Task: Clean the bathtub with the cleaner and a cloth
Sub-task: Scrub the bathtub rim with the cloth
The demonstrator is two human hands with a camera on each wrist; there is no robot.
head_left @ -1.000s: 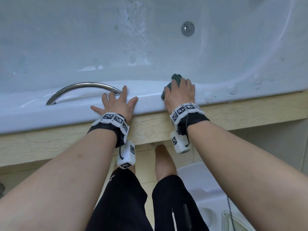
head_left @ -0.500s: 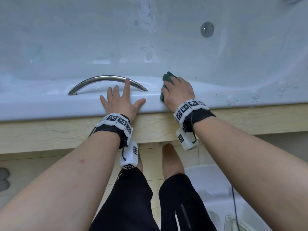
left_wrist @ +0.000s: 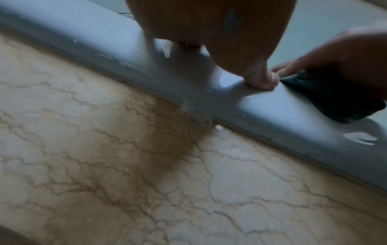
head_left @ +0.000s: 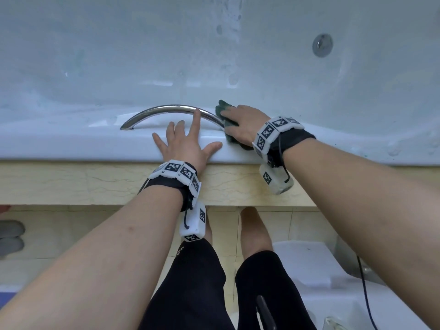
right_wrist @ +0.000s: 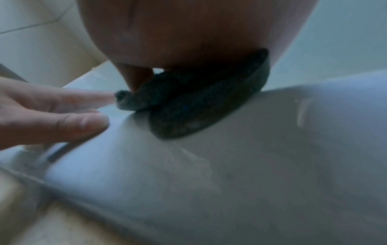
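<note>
Right grip flat on the nubby dark-green cloth; my left grip splayed on the glossy bathtub rim.

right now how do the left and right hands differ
The left hand lies bare and flat, fingers spread; the right hand presses a dark green cloth. The left hand's forefinger reaches the grab bar's middle; the right hand is at its end. Both rest on the tub rim.

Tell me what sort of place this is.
Most likely a home bathroom. A white bathtub with a curved chrome grab handle on its rim fills the view, it sits in a marble-look surround over a tiled floor, and the right hand presses a dark cloth on the rim.
</note>
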